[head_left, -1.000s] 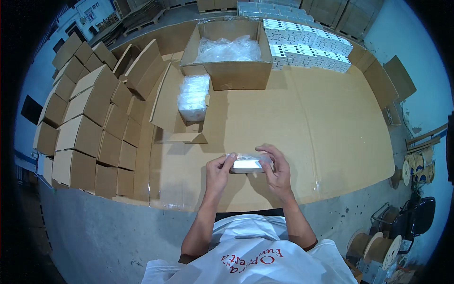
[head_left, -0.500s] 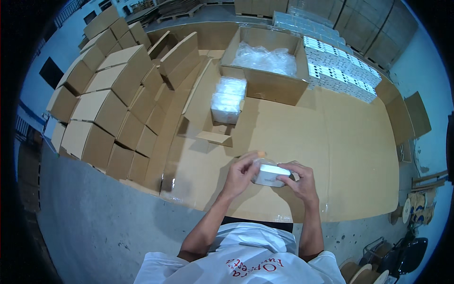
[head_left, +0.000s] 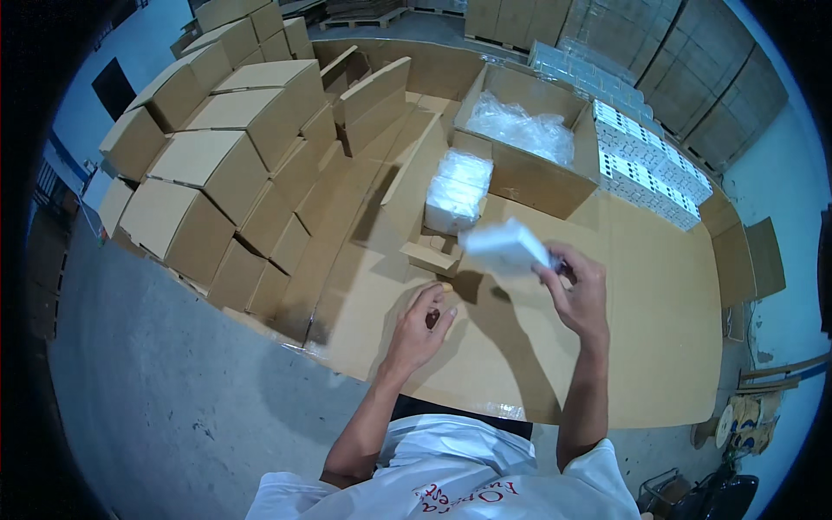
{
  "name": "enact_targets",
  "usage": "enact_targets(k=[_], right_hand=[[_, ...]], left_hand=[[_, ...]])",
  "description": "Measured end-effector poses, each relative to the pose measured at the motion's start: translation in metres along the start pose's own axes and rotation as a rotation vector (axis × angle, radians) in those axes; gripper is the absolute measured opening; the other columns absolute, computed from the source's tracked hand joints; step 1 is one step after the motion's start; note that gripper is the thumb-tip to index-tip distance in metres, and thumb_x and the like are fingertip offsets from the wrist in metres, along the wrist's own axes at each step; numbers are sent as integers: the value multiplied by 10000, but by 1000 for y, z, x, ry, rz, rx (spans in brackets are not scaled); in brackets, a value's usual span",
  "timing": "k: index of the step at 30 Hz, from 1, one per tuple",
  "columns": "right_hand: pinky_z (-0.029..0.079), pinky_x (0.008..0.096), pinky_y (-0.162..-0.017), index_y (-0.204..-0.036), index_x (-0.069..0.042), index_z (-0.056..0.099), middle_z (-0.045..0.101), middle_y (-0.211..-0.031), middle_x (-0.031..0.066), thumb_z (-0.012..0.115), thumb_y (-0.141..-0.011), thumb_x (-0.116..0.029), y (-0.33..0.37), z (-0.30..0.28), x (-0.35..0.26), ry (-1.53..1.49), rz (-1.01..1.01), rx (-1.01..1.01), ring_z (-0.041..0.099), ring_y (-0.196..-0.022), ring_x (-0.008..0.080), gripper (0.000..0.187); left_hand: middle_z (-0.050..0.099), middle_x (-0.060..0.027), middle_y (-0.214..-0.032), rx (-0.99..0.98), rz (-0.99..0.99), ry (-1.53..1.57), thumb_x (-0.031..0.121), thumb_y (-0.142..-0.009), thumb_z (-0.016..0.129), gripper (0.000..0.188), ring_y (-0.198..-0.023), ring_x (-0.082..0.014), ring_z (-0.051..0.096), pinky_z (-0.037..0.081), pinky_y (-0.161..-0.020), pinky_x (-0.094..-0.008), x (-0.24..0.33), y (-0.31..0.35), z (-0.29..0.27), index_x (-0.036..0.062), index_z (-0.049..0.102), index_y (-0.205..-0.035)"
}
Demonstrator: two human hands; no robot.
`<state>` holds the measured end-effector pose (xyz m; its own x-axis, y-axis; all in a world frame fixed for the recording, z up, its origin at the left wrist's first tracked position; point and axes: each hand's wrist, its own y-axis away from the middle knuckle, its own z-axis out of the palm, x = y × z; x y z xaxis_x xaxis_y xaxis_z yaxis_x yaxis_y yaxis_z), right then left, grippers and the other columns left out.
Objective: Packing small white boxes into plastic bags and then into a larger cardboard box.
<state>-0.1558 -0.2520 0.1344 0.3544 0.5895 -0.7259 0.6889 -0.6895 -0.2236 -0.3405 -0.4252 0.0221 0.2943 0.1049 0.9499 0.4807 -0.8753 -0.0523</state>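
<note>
My right hand point(head_left: 581, 290) grips a small white box point(head_left: 505, 246) by its right end, fingers and thumb closed on it. The box is lifted above the table and blurred by motion. My left hand point(head_left: 419, 331) hovers over the cardboard surface, holding nothing, thumb and curled fingers apart. An orange cover point(head_left: 447, 288) sits on one of its fingertips. Just beyond stands an open carton point(head_left: 431, 258), its near flap folded out. Inside it is a row of white boxes point(head_left: 459, 186) in clear wrap, with a gap at the near end.
A large open carton point(head_left: 524, 184) full of clear plastic bags point(head_left: 520, 130) stands behind. White boxes with dark spots point(head_left: 650, 178) are stacked at the far right. Closed brown cartons point(head_left: 204, 165) pile up on the left. A raised cardboard rim edges the table's back.
My left hand has let go of the white box and drawn slightly back. My right hand has raised the box and carried it away from me, toward the open carton.
</note>
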Motion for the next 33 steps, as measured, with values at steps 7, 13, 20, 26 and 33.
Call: enact_targets(k=[7,13,20,26,33], right_hand=[[602,294,-788,-1169,56,633,718,-941,139,688,-898,58,-48,91,5,-466,-162,250,710,-834,152,276],[597,357,-753,-1124,24,655,731,-942,166,734,-894,-23,-66,102,11,-187,-236,161,741,-831,246,248],[572,390,-733,-1189,-9,639,713,-971,176,730,-894,-39,-89,93,3,128,-432,112,713,-832,312,310],[524,497,-766,-1146,-17,587,664,-988,191,663,-931,-91,-106,86,-22,445,-368,-75,656,-906,391,239],[551,492,-807,-1032,37,561,647,-975,233,655,-884,-41,-120,113,-35,647,-250,-128,659,-959,403,193]], left_hand=[[457,-196,-1520,23,253,-284,104,-891,697,391,-1262,-389,558,474,-1060,-444,-12,9,-22,2,615,-1259],[364,-213,-1586,-46,251,-330,133,-872,715,407,-1340,-395,483,441,-1093,-458,-17,4,-30,-2,621,-1245],[357,-231,-1584,-53,273,-357,145,-865,717,442,-1340,-423,471,422,-1108,-470,-23,-3,-29,-12,610,-1264],[389,-265,-1547,-39,295,-396,148,-868,711,452,-1327,-434,476,414,-1113,-477,-23,-5,-24,0,603,-1281],[458,-287,-1460,-74,223,-424,177,-878,709,453,-1336,-436,459,404,-1118,-476,-14,-9,-20,6,601,-1284]])
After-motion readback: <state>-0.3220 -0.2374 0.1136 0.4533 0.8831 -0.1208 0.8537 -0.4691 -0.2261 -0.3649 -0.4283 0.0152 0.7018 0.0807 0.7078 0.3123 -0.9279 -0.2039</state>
